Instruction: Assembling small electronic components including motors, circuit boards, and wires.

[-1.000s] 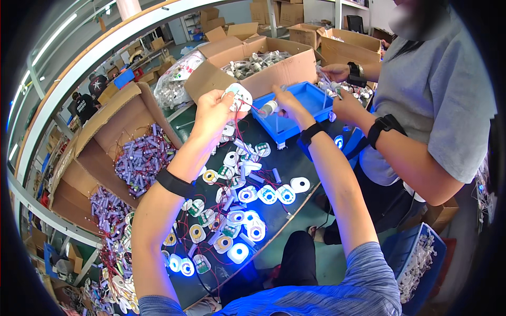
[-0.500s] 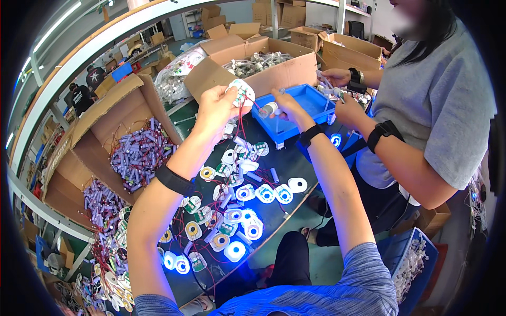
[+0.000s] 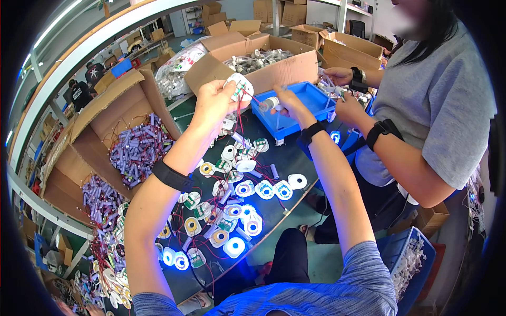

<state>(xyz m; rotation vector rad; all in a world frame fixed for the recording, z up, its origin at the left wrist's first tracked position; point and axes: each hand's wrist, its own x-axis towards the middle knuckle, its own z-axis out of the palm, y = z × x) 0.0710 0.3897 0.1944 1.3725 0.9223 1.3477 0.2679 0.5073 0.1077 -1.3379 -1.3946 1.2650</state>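
My left hand [image 3: 212, 104] pinches a white rounded housing [image 3: 241, 83] with a green circuit board, held up above the far part of the table. Red wires hang from the housing past my wrist. My right hand [image 3: 291, 104] grips a small whitish, clear-ended cylinder [image 3: 269, 104] at the left side of a blue tray [image 3: 279, 130]. A red wire seems to run between the cylinder and the housing. Below my hands lie several similar white housings [image 3: 297, 181] with boards, wires and purple cylindrical cells; some, like a glowing housing [image 3: 234, 247], shine blue.
An open cardboard box [image 3: 100, 124] at left holds many purple wired cells [image 3: 139, 150]. Behind the tray stands another carton [image 3: 284, 71] full of small cylindrical parts. A co-worker in a grey shirt [image 3: 432, 105] handles parts at right. A blue bin [image 3: 408, 268] of white pieces stands lower right.
My left hand and the housing have shifted slightly left. The cylinder in my right hand has moved a little and tilted closer to level.
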